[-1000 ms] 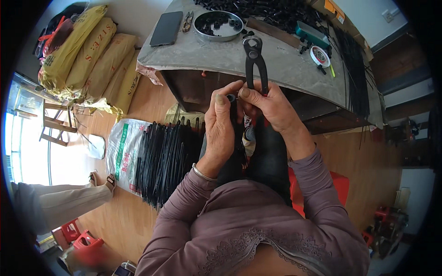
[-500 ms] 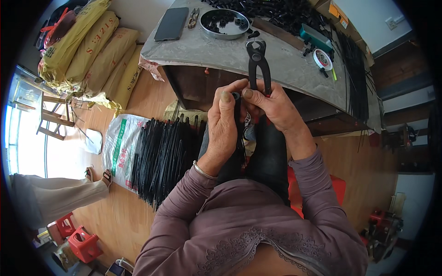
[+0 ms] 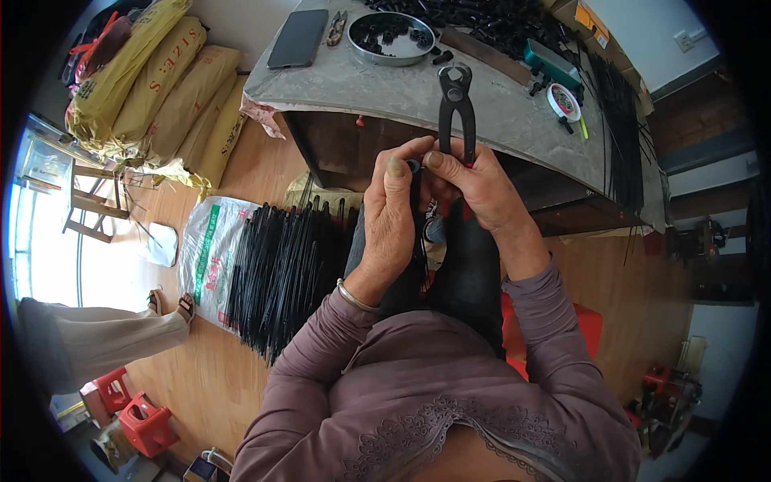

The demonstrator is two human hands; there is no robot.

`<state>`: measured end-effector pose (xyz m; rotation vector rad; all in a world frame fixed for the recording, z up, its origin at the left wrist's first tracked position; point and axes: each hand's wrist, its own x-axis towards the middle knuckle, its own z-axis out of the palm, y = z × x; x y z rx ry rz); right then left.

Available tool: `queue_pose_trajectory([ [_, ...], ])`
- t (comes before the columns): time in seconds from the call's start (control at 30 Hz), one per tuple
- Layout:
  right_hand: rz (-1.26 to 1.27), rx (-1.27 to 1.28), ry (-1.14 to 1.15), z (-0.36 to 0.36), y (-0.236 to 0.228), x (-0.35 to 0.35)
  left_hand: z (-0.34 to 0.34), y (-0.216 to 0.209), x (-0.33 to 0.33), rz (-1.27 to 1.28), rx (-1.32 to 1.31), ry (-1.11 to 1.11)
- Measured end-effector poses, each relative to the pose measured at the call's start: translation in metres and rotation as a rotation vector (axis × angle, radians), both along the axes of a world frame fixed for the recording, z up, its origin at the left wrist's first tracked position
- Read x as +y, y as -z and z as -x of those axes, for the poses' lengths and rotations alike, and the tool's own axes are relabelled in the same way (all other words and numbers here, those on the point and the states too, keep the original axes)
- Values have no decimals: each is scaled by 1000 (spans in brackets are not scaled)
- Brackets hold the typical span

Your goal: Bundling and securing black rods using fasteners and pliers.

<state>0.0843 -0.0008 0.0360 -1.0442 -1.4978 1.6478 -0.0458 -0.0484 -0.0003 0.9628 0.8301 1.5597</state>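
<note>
In front of my lap, my left hand (image 3: 389, 209) is closed around a thin black rod (image 3: 415, 193) with a round, hollow-looking end. The rod hangs down between my legs, partly hidden by my fingers. My right hand (image 3: 488, 191) grips a pair of black end-cutting pincers (image 3: 456, 100) with red on the handles. Their jaws point up and away from me over the table edge. My right thumb rests beside the rod's top, close to the left fingertips. Whatever the fingertips pinch between the two hands is too hidden to make out.
The grey table (image 3: 337, 90) ahead holds a round metal tray (image 3: 392, 60) of black parts, a phone (image 3: 298, 38), small snips (image 3: 336, 29) and a heap of black pieces (image 3: 498, 24). Black rods (image 3: 281, 273) lie bundled at my left. A person's legs (image 3: 120, 337) stand farther left.
The pincers have turned slightly, their jaws shifting a little to the right and facing me more. Both hands keep nearly the same place and grip.
</note>
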Motion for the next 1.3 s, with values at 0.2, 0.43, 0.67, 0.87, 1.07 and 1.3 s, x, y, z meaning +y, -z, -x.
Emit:
queue_pose_trajectory([
  [0.2, -18, 5, -3, -1, 2, 0, 0, 1, 0, 16, 13, 0],
  [0.43, -5, 18, 10, 0, 3, 1, -1, 4, 2, -3, -2, 1],
  [0.67, -27, 9, 17, 1, 0, -1, -1, 0, 1, 14, 24, -22],
  [0.87, -464, -267, 318, 25, 6, -29, -4, 2, 1, 40, -7, -48],
  [1.07, -615, -246, 166, 30, -4, -52, 7, 13, 1, 55, 110, -133],
  [1.3, 106, -189, -179, -5, -42, -43, 10, -11, 7, 286, -145, -90],
])
